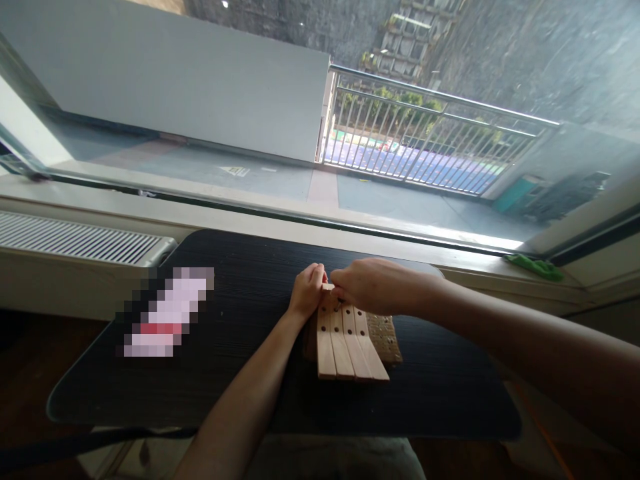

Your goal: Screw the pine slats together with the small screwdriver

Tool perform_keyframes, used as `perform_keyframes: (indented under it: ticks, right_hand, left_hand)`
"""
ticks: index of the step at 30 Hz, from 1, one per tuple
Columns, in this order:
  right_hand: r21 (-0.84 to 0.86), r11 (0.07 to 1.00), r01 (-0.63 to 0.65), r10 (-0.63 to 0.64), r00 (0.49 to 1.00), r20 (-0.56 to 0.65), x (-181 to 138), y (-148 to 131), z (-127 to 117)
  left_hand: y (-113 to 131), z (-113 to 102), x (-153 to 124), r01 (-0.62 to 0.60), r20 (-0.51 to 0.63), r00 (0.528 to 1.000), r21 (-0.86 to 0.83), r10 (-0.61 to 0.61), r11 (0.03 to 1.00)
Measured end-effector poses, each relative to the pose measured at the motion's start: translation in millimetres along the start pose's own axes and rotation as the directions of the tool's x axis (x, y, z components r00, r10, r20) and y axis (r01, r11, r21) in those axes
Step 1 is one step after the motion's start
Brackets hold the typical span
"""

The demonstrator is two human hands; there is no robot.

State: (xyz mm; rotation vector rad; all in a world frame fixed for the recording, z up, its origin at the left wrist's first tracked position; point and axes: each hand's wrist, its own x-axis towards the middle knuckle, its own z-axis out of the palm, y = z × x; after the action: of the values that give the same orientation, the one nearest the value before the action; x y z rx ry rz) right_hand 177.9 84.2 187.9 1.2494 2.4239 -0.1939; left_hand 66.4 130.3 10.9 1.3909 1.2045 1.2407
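Several pale wooden slats (345,353) lie side by side and fan out towards me, with rows of dark round holes across them. They rest on a brown block with a dotted, rough surface (387,337), which shows at their right side. My left hand (307,290) is closed at the far left corner of the slats, gripping their edge. Above the far end, my right hand (367,285) is closed in a pinch, its fingertips down near the holes. Whatever lies between those fingertips is hidden by the hand.
The slats and block are on a black table (250,267) with rounded corners. A blurred-out pinkish item (175,310) lies on its left side. Behind are a window sill (240,223), a white radiator (85,239) and a green cloth (535,267). A metal railing (410,133) stands outside.
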Motion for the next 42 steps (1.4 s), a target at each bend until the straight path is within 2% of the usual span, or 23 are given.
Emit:
perform_keyframes:
  ticks: [4,9,13,19,23,26,31,35,42]
  right_hand:
    - [-0.006,0.999,-0.041,0.041,0.999,0.034,2,-1,-1]
    - [-0.025,0.998,-0.061,0.061,0.998,0.009,0,1,0]
    - [-0.068,0.998,0.0,-0.004,0.998,-0.057,-6,7,4]
    - [0.097,0.99,0.105,-0.096,0.991,-0.095,-11,11,7]
    - [0.188,0.977,0.103,-0.086,0.992,-0.097,-12,8,5]
    - [0.202,0.975,0.095,-0.082,0.994,-0.073,-11,8,4]
    - [0.213,0.972,0.102,-0.077,0.99,-0.121,-10,10,5]
    - [0.167,0.983,0.081,-0.07,0.995,-0.068,-7,9,4]
    - [0.193,0.979,0.062,-0.047,0.996,-0.078,-2,8,5]
  left_hand:
    - [1,0,0,0.019,0.012,1.0,-0.008,-0.019,1.0]
    - [-1,0,0,0.053,0.033,0.998,-0.023,-0.052,0.998]
    - [-5,1,0,0.05,0.017,0.999,-0.044,-0.049,0.998]
    - [-6,1,1,0.026,-0.001,1.0,-0.03,-0.026,0.999]
    - [-6,1,1,0.017,0.003,1.0,-0.011,-0.017,1.0]
    - [-5,1,1,0.013,0.002,1.0,-0.002,-0.013,1.0]
    - [-1,1,0,0.01,0.006,1.0,-0.017,-0.01,1.0]
    - [2,0,-1,-0.001,0.009,1.0,-0.006,0.001,1.0]
    - [1,0,0,-0.001,0.02,1.0,0.002,0.001,1.0]
